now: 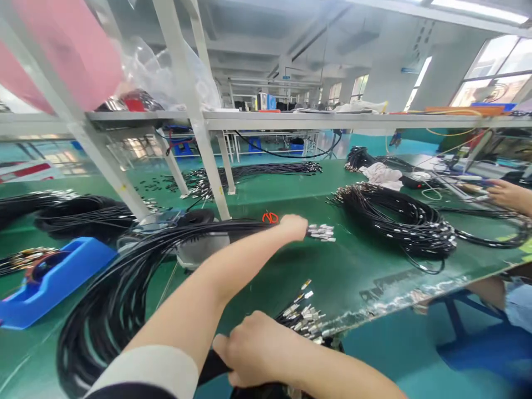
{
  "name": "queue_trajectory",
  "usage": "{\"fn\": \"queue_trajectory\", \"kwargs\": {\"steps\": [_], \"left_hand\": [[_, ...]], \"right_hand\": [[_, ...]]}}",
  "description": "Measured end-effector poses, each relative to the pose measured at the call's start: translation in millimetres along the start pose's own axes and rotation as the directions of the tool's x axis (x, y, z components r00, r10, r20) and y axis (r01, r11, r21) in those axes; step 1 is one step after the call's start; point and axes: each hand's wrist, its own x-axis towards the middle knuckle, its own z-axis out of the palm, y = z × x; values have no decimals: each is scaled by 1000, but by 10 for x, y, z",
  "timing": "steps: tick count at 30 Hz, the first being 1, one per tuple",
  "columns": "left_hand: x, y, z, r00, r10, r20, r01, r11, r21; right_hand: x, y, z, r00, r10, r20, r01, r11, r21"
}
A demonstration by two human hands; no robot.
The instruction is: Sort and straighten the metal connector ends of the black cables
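Note:
A thick bundle of black cables (pixel 120 282) bends in a big loop on the left side of the green bench. Near its far end my left hand (pixel 293 228) is closed around it, and the white-tipped connectors (pixel 322 233) stick out to the right of the fist. Lower down, at the bench's front edge, my right hand (pixel 253 346) is wrapped around another part of black cable. Beyond that fist a spray of silvery and white connector ends (pixel 305 318) fans out. Whether both hands grip one and the same bundle is hidden by my left arm.
Orange-handled scissors (pixel 270 217) lie behind my left hand. A coiled black cable bundle (pixel 399 221) rests to the right, near a co-worker's hand (pixel 511 195). A blue tape dispenser (pixel 62 282) stands at left. White shelf posts (pixel 208 166) rise from the bench.

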Motion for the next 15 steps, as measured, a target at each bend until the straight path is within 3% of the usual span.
{"fn": "queue_trajectory", "kwargs": {"steps": [3, 6, 9, 15], "left_hand": [[46, -126, 459, 998, -34, 53, 34, 999, 6], [142, -227, 716, 995, -74, 65, 75, 997, -8], [253, -248, 775, 990, -116, 77, 119, 992, -36], [275, -167, 658, 977, -176, 120, 184, 981, -64]], "right_hand": [[185, 163, 266, 997, -18, -71, 17, 1000, -19], [198, 366, 525, 992, -50, -118, 43, 997, -58], [97, 526, 627, 987, -61, -150, 48, 995, -86], [-50, 596, 601, 967, -112, -227, 95, 992, -88]]}}
